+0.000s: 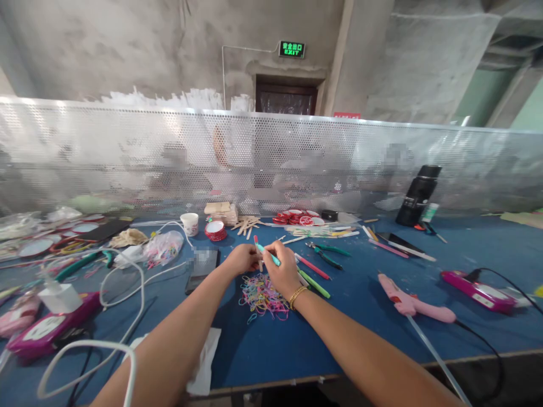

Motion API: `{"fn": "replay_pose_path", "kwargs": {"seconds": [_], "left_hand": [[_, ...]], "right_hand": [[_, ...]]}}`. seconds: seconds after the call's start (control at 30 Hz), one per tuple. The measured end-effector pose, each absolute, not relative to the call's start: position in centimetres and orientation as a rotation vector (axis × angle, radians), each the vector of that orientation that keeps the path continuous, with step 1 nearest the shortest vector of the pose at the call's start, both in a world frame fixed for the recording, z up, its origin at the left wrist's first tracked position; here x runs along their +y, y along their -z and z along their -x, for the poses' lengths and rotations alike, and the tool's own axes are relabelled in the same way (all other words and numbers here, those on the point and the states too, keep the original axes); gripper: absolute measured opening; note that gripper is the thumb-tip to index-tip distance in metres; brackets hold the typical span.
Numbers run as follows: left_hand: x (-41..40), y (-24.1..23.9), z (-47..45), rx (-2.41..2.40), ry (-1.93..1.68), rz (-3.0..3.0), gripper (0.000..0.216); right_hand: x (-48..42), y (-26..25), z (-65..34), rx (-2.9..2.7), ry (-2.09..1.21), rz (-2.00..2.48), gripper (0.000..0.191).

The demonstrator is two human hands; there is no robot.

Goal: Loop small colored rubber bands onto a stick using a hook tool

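Note:
My left hand (pixel 242 259) and my right hand (pixel 280 267) meet at the middle of the blue table (pixel 263 345). The right hand is closed on a teal stick (pixel 268 254), and a gold bracelet (pixel 297 294) sits on its wrist. The left hand's fingers are curled against the same bundle, next to a red stick (pixel 256 241) that pokes up between the hands. Just below both hands lies a loose pile of coloured rubber bands (pixel 263 297). A red stick (pixel 314 267) and a green stick (pixel 314 284) lie to the right of my right hand.
A pink glue gun (pixel 409 304) and a magenta device (pixel 477 289) lie at right. Green-handled pliers (pixel 326 251), a phone (pixel 202 265), a white cup (pixel 189 223), red lids (pixel 294 216), wooden sticks (pixel 246 225) and a black bottle (pixel 418 195) stand further back. White cables (pixel 127 282) cross the left. A perforated screen (pixel 271 158) walls the back.

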State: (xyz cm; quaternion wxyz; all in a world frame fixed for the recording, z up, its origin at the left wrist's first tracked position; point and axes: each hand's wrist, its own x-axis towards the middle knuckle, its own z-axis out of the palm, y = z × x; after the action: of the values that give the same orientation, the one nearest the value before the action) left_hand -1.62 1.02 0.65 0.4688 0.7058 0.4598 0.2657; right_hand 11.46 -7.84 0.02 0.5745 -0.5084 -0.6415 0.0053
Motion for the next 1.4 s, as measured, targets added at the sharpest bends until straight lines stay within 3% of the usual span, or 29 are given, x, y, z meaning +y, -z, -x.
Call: {"fn": "replay_pose_path", "kwargs": {"seconds": [0.33,1.4], "left_hand": [[0.92,-0.24,1.77,1.147,-0.646,-1.701,0.015],[0.79,-0.67,1.81,1.127,-0.636,-1.775,0.024]], "right_hand": [[-7.34,0.48,-11.94,-1.453,0.004,1.164,0.014],[-7.82,0.27,-11.67,-1.513,0.073,1.212,0.012]]}}
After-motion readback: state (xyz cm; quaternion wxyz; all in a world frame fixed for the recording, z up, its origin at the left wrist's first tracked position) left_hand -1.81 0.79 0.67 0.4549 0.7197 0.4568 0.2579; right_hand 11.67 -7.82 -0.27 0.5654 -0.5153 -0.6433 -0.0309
